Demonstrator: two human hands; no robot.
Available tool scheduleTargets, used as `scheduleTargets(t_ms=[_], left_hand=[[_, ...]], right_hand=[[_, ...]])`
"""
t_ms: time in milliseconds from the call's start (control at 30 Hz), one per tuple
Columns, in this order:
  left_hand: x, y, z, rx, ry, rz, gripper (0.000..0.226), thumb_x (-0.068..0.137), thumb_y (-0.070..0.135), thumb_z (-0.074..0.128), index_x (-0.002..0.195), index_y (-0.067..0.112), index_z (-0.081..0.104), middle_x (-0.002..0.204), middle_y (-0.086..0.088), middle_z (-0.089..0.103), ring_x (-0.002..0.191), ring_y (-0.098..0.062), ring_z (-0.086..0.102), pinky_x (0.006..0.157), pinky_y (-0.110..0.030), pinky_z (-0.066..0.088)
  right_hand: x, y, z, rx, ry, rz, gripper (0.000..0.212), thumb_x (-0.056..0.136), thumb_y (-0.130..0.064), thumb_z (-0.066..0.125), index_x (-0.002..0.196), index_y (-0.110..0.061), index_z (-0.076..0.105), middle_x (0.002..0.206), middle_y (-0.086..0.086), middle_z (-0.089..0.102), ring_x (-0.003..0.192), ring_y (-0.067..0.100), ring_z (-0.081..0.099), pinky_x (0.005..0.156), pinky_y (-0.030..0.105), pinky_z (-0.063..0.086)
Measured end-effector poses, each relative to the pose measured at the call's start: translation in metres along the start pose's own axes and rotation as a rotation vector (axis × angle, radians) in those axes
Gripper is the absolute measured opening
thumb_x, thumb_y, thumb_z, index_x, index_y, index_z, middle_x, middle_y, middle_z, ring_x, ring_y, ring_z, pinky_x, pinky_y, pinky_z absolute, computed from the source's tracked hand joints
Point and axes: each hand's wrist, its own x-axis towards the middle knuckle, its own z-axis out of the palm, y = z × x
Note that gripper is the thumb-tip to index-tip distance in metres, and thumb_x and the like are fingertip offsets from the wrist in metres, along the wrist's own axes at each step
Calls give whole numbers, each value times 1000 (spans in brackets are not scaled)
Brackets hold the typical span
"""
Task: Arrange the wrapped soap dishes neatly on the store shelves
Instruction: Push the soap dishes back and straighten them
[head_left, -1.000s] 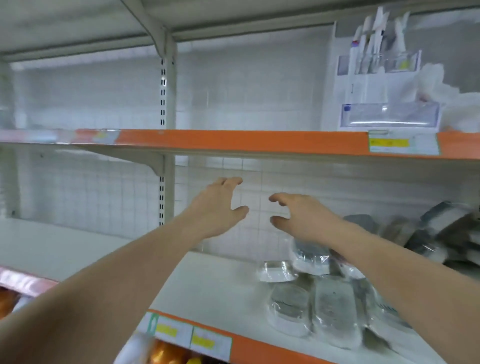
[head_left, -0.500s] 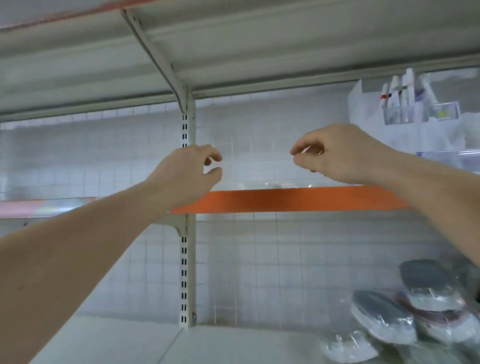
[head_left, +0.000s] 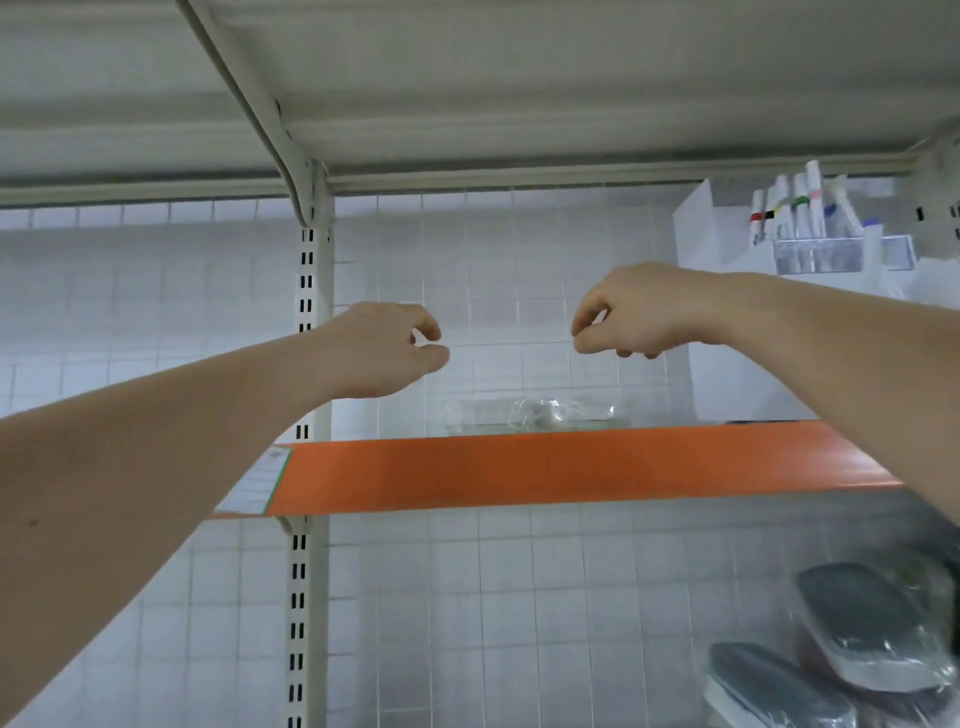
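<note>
I see the left hand (head_left: 387, 349) and right hand (head_left: 631, 317) at frame center, fingers curled, empty, above a crinkly clear-wrapped soap dish (head_left: 535, 413) on the orange-edged shelf (head_left: 545, 467).

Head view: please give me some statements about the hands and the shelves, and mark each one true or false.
1. Both hands are raised above the orange shelf edge. True.
2. The right hand grips a grey soap dish. False: it holds no dish; its fingers are curled.
3. A clear wrapped item lies on the upper shelf. True.
4. The grey wrapped soap dishes lie at the lower left. False: they lie at the lower right.
5. The left hand rests on the shelf upright. False: it hovers in the air, beside the upright in the picture.
</note>
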Motion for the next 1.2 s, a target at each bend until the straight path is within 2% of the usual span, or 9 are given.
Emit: scheduleTargets(t_ms=[267, 433, 633, 800, 867, 900, 967, 1100, 1200], left_hand=[[66, 28, 42, 156, -294, 54, 51, 94, 38, 48, 142, 27, 32, 146, 2, 35, 130, -20, 37, 100, -30, 31], [81, 28, 61, 313, -542, 22, 66, 93, 40, 51, 148, 29, 17, 152, 3, 25, 137, -22, 29, 109, -37, 28], [78, 16, 53, 424, -372, 110, 51, 85, 42, 62, 130, 28, 43, 99, 12, 42, 95, -11, 39, 84, -25, 38], [81, 14, 48, 135, -315, 17, 6, 82, 32, 57, 85, 27, 56, 92, 10, 50, 88, -13, 49, 76, -27, 41], [78, 19, 51, 102, -375, -70, 37, 75, 57, 53, 89, 23, 55, 106, -1, 55, 105, -24, 50, 90, -37, 41], [78, 23, 53, 154, -405, -82, 48, 73, 69, 50, 84, 23, 43, 92, 13, 24, 112, -29, 50, 94, -42, 42], [74, 29, 58, 308, -422, -63, 91, 72, 79, 44, 115, 0, 41, 120, 2, 37, 114, -29, 48, 95, -42, 42], [69, 35, 59, 356, -339, -38, 58, 89, 58, 45, 130, 17, 42, 93, 4, 46, 74, -10, 44, 59, -22, 34], [67, 32, 53, 224, -278, -81, 43, 99, 37, 33, 136, 17, 43, 128, -5, 48, 87, -14, 49, 67, -24, 41]], right_hand=[[69, 29, 38, -333, -290, 53, 50, 95, -26, 49, 143, -19, 38, 141, 2, 41, 106, 24, 49, 93, 36, 49], [82, 33, 57, -75, -507, 110, 72, 94, -17, 53, 151, -24, 9, 157, 0, 16, 142, 26, 22, 110, 46, 33], [77, 37, 48, -77, -331, 33, 47, 90, -39, 58, 131, -19, 51, 85, -4, 56, 79, 8, 54, 87, 32, 44], [77, 29, 54, -153, -253, 35, 60, 88, -64, 40, 125, -19, 56, 112, 2, 62, 103, 18, 56, 91, 34, 39], [77, 27, 62, -250, -425, 53, 71, 84, -69, 42, 141, -27, 39, 143, 0, 42, 125, 28, 45, 89, 39, 42], [76, 27, 64, -259, -484, 58, 75, 81, -68, 48, 144, -31, 32, 145, -2, 38, 124, 32, 46, 86, 41, 48], [73, 27, 64, -292, -469, 22, 75, 79, -62, 58, 143, -33, 33, 129, -3, 47, 110, 30, 54, 81, 41, 53], [69, 30, 57, -279, -294, -46, 52, 87, -53, 55, 130, -25, 50, 120, -4, 52, 101, 17, 47, 92, 34, 43], [67, 35, 50, 139, -152, 41, 31, 88, -44, 58, 105, -18, 57, 104, -1, 55, 92, 20, 52, 83, 34, 45]])
